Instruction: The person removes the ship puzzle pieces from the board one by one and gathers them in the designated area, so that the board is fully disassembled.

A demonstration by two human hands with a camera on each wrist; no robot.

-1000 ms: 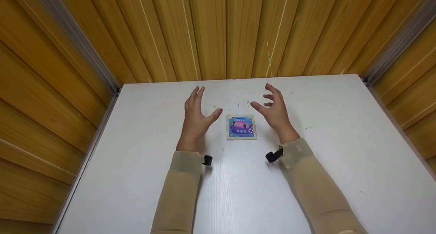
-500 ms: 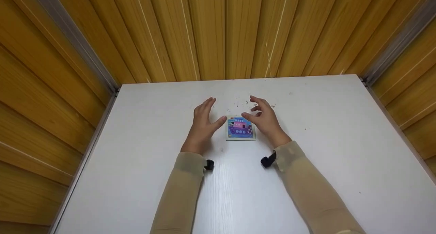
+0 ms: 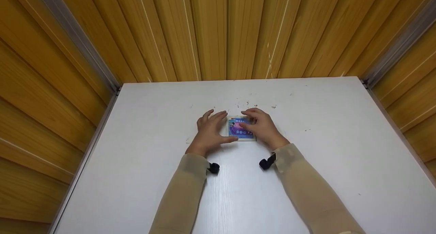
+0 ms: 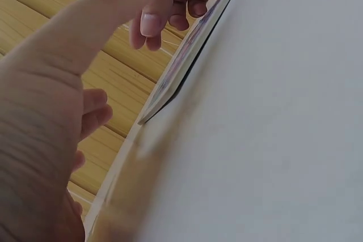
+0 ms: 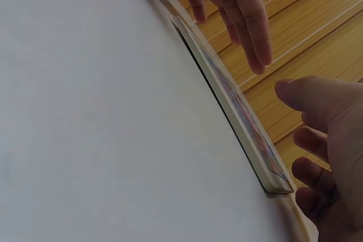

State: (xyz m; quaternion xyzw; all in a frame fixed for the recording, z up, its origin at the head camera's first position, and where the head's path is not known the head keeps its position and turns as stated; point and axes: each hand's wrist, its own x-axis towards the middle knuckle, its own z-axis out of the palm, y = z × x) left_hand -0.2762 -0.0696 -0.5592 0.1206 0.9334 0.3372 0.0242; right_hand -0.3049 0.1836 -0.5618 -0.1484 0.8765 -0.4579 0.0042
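Note:
A small square picture puzzle (image 3: 242, 135) lies flat on the white table, showing a pink and purple ship inside a pale frame. My left hand (image 3: 209, 134) is at its left side, fingers spread, with the thumb reaching over the near left corner. On the right side, my right hand (image 3: 266, 127) holds its thumb over the picture, and its other fingers bend loosely beside the far right corner. Seen from the right wrist, the thumb (image 5: 317, 97) stands above the puzzle's face (image 5: 244, 111), with a gap between them. The left wrist view shows the left thumb (image 4: 96, 18) raised off the tabletop.
The white table (image 3: 136, 159) reaches back to a wall of yellow-brown wooden slats (image 3: 211, 33). Small dark specks (image 3: 247, 103) are scattered behind the puzzle. A black wrist camera (image 3: 214, 168) sits at the left cuff, another (image 3: 265, 164) at the right.
Both hands have come inward and down toward the puzzle, from wide apart to close over its sides. The left thumb has swung to the near edge. The puzzle stays in place.

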